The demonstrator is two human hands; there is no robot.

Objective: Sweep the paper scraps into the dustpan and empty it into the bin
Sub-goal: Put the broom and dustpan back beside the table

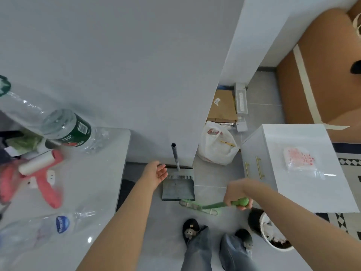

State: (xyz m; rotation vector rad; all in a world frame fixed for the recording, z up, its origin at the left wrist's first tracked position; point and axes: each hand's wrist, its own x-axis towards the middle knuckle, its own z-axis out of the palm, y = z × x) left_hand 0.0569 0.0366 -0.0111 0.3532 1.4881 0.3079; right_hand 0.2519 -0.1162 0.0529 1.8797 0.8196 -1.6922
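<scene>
Dustpan (178,189): flat grey, comb-toothed rim | right hand (237,194) grip wraps green broom (213,205) | left hand (156,174) splayed, empty

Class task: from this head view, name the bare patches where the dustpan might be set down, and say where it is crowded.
Bare floor lies between the dustpan, the table and the shoes. The white cabinet top is bare around its plastic packet. Crowded: the table's left part with bottles, and the corner with the white bag and cardboard.

No legible text on any label.
</scene>
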